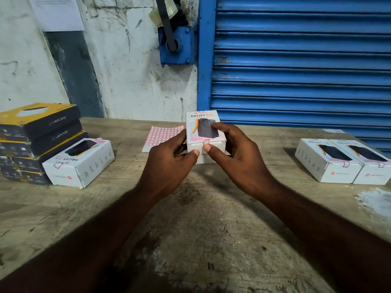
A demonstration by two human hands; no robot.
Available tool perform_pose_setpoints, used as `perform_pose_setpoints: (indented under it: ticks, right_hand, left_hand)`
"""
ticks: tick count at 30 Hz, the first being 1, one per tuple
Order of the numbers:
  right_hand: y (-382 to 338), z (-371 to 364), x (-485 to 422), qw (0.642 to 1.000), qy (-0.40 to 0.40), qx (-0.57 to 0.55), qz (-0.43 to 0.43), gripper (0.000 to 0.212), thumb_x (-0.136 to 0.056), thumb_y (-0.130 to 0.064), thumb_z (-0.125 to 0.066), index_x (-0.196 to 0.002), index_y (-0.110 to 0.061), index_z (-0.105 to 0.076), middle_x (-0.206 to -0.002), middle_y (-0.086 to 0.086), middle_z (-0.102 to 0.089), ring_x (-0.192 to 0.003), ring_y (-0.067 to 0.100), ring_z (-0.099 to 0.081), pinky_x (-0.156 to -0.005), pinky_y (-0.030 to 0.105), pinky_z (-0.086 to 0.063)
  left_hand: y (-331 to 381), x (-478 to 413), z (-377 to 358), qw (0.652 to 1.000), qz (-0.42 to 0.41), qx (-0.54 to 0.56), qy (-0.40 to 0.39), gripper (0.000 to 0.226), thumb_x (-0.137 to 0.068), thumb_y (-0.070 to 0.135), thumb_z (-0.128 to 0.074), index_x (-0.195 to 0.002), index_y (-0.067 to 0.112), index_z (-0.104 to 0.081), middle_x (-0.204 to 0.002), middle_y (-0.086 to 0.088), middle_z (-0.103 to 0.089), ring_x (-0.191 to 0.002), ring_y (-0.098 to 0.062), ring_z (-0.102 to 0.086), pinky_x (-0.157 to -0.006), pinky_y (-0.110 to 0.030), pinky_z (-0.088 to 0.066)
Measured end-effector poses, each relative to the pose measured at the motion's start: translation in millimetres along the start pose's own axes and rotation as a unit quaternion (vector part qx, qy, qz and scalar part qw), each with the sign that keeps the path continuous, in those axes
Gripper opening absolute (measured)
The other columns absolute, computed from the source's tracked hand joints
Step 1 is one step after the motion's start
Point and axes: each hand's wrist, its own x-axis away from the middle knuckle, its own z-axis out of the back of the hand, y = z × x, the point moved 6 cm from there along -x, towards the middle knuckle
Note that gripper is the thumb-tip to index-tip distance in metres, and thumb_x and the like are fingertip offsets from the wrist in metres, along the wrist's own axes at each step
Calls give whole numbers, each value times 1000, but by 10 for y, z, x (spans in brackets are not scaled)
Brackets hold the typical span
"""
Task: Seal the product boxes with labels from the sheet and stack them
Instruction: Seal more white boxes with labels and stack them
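White box (206,125) was held mid-frame.
Left grip (169,163) and right grip (239,163) curled round it, the right touching its red-edged label (205,141).

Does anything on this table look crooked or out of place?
Yes, mildly. The white box on the left lies turned at an angle beside the dark stack, its print upside down to the camera, while the two white boxes on the right lie square, side by side. Nothing looks spilled.
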Motion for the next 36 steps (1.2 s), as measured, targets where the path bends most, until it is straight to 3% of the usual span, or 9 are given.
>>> perform_pose_setpoints:
  ticks: [4,8,12,16,20,22,28,32,36]
  right_hand:
    - [-19,1,-4,999,4,33,7,47,-93,-15,-73,-137,-13,-57,-113,-14,-67,-87,-7,-63,-80,15,-49]
    - [-36,-15,8,999,-6,49,18,49,-92,-27,-68,-139,-21,-55,-119,-7,-68,-99,15,-67,-91,40,-56]
    - [-37,-23,19,999,-27,24,13,51,-93,-16,-66,-142,-20,-52,-133,-6,-64,-114,11,-65,-92,29,-56]
    - [-59,-55,37,999,-24,10,22,56,-88,-26,-67,-142,-22,-51,-137,-8,-62,-120,10,-64,-100,37,-55]
    - [-51,-67,39,999,-34,-20,22,59,-88,-18,-62,-146,-14,-48,-148,0,-54,-131,8,-56,-99,24,-52]
    - [-68,-48,34,999,-26,-27,25,57,-89,-15,-62,-144,-14,-49,-145,-2,-56,-129,7,-57,-98,22,-52]
    - [-65,-20,18,998,25,-56,15,50,-88,-16,-74,-135,-12,-58,-129,-13,-65,-118,6,-64,-104,41,-53]
    - [-80,5,10,997,36,-70,10,45,-89,-9,-75,-131,-12,-59,-122,-18,-67,-115,3,-65,-98,34,-54]
    - [-105,-10,11,996,33,-82,11,45,-89,-7,-75,-130,-14,-57,-131,-11,-65,-119,6,-64,-95,33,-55]
  left_hand:
    - [8,-11,2,1000,-7,-4,-4,48,-95,-1,-63,-139,16,-58,-117,21,-64,-102,22,-59,-86,0,-42]
    - [21,-9,2,1000,-3,14,4,42,-96,10,-66,-137,16,-62,-115,19,-68,-103,17,-62,-85,-1,-43]
    - [63,10,-13,1000,-3,24,12,39,-94,15,-69,-132,20,-64,-108,26,-67,-98,15,-64,-80,-2,-45]
    - [59,18,-13,999,-4,41,34,41,-93,16,-71,-133,19,-65,-112,17,-72,-102,6,-68,-83,-6,-48]
    - [48,13,-1,998,-10,44,38,43,-94,15,-70,-136,16,-63,-115,11,-73,-105,2,-68,-83,-9,-50]
    - [42,6,-4,999,-14,42,29,45,-95,15,-69,-139,15,-60,-118,13,-71,-108,2,-67,-84,-9,-50]
    - [21,-2,-37,998,-23,65,-3,57,-89,21,-62,-145,13,-53,-128,12,-67,-120,-1,-63,-92,-12,-50]
    - [60,6,-52,998,-43,52,-10,55,-93,17,-62,-147,11,-50,-131,13,-64,-123,1,-60,-93,-8,-46]
    - [90,9,-34,998,-62,29,4,58,-95,11,-61,-150,16,-43,-132,17,-61,-122,7,-58,-93,-6,-44]
